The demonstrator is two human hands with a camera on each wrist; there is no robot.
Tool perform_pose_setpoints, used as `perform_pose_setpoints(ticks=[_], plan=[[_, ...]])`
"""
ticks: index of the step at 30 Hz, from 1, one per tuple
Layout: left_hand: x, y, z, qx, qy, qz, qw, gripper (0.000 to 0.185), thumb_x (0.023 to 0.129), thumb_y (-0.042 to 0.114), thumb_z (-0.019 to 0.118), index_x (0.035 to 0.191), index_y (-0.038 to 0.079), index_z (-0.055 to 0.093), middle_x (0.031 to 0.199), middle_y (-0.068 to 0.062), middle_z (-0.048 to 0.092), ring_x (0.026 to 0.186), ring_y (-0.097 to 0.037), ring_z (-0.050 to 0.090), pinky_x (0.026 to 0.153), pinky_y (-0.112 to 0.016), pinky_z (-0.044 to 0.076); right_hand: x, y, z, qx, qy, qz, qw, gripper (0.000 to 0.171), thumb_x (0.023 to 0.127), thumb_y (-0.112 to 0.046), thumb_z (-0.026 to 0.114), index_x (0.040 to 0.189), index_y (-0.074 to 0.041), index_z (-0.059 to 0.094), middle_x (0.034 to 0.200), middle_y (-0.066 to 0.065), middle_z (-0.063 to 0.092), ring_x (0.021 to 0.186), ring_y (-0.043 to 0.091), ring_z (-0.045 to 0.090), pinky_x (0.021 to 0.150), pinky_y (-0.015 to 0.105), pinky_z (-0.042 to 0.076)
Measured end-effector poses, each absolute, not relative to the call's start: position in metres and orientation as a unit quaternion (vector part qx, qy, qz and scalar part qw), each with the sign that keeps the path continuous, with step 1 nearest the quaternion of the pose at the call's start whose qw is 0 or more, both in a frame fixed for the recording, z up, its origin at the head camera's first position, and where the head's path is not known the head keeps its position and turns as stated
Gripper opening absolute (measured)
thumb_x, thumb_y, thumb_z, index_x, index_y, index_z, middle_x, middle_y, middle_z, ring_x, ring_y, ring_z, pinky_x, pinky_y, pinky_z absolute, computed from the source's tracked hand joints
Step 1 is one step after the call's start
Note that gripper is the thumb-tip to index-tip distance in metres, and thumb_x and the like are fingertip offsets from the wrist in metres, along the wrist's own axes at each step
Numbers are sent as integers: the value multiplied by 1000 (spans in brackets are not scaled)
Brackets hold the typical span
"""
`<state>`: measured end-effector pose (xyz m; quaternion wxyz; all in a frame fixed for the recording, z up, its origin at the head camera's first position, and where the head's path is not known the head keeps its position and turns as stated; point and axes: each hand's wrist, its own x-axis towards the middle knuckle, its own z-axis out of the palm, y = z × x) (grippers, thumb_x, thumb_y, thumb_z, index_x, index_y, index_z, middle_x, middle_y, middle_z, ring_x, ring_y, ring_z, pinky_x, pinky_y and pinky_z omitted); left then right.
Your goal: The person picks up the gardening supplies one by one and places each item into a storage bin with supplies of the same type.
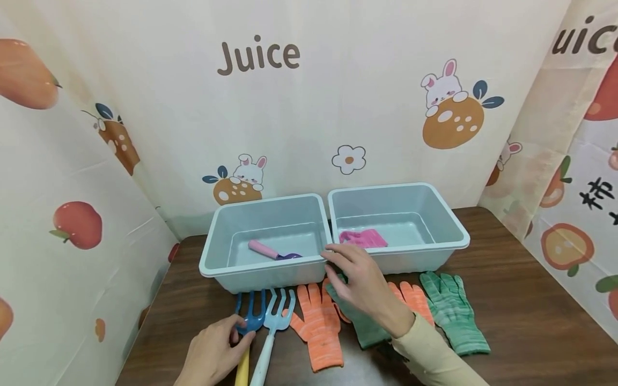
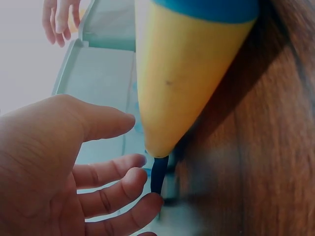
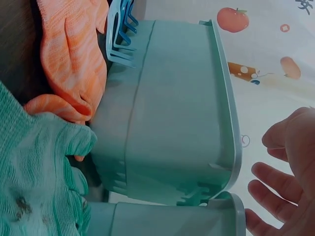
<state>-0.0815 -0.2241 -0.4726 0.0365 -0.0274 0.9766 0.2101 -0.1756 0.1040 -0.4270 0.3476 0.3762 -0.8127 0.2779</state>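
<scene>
We see 2 light blue bins side by side at the back of a brown table [image 1: 521, 300]. The left bin [image 1: 212, 252] has a small scoop with a pink handle [image 1: 270, 250] lying inside it. The right bin [image 1: 454, 225] has a pink glove [image 1: 364, 238] in it. In front of the bins we see a row of things on the table. On the left lies a blue fork with a yellow handle [image 1: 250, 321], and just beside it a light blue fork with a pale handle [image 1: 276, 321]. Next come an orange glove [image 1: 318, 327], a dark green glove [image 1: 367, 327] partly under the right arm, another orange glove [image 1: 417, 303], and a lighter green glove [image 1: 454, 313]. Our left hand [image 1: 214, 351] is down at the near edge, and its fingertips touch the head of the blue fork, but the fingers look loose and do not wrap around it. In the left wrist view the yellow handle [image 2: 187, 83] looks very big and close, and the fingers [image 2: 123, 189] are spread beside it with gaps between them. Our right hand [image 1: 359, 281] is above the gloves, with straight fingers near the front rims where the 2 bins meet. In the right wrist view the fingers [image 3: 278, 184] are spread out and hold nothing. The 2 hands are well apart from each other.
</scene>
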Motion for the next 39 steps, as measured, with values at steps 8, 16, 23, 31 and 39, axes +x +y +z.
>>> perform_pose_setpoints(ticks=[8, 16, 23, 31, 39], plan=[[-80, -225, -474, -18, 976, 213, 35, 25, 92, 43, 81, 82, 28, 64, 70, 12, 52, 58, -7, 45, 54, -29, 37, -180, 95, -428, 381, -815, 271, 342, 30, 88, -4, 82, 118, -6, 78, 120, 11, 76, 109, 26, 72, 97, 45, 59], [-81, -223, -475, -18, 977, 205, 56, 24, 91, 44, 81, 86, 27, 66, 72, 11, 53, 62, -9, 47, 57, -30, 38, -188, 88, -432, 353, -827, 273, 341, 19, 92, -6, 80, 110, -7, 79, 113, 9, 76, 104, 26, 72, 95, 46, 58], [-80, -223, -476, -13, 977, 204, 67, 24, 91, 44, 81, 86, 26, 65, 73, 10, 54, 62, -10, 48, 57, -30, 38, -191, 85, -436, 351, -825, 250, 366, 15, 89, -12, 86, 102, -9, 81, 104, 6, 78, 104, 27, 72, 99, 49, 56], [-77, -223, -476, 4, 977, 202, 62, 24, 92, 44, 81, 85, 27, 65, 72, 12, 53, 61, -7, 46, 56, -28, 37, -194, 83, -442, 343, -823, 257, 373, 17, 87, -15, 88, 103, -11, 81, 100, 4, 80, 105, 28, 71, 97, 48, 57], [-73, -223, -475, 22, 981, 185, 45, 25, 90, 38, 84, 81, 29, 62, 70, 12, 50, 59, -4, 43, 53, -26, 36, -194, 82, -444, 336, -821, 271, 373, 17, 87, -13, 88, 103, -12, 81, 101, 4, 80, 105, 28, 70, 95, 48, 57]])
